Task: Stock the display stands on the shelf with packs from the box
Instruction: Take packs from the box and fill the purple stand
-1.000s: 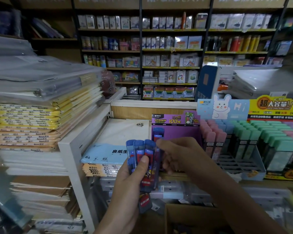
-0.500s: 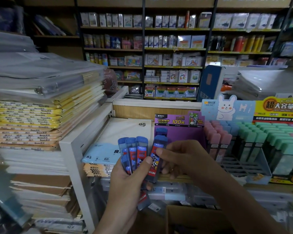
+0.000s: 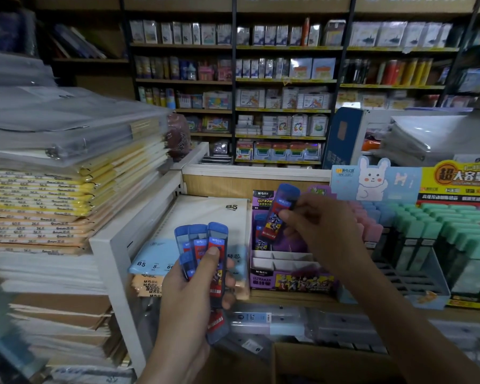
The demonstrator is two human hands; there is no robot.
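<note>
Pack (image 3: 274,225) pinched in the right hand (image 3: 322,231) tilts, long axis toward one o'clock; empty slots of the purple display stand (image 3: 288,281) lie at six o'clock from it. Left hand (image 3: 186,300) grips the spare packs (image 3: 200,242) at eight o'clock, farther off.

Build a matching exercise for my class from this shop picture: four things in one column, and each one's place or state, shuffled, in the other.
Things
1. single blue pack
2. fan of blue packs
3. purple display stand
4. mint-green packs

Place or state
A. held in the left hand
B. front slots unfilled
C. pinched by the right hand
D. in rows, far right

Pairs: 1-C, 2-A, 3-B, 4-D
</note>
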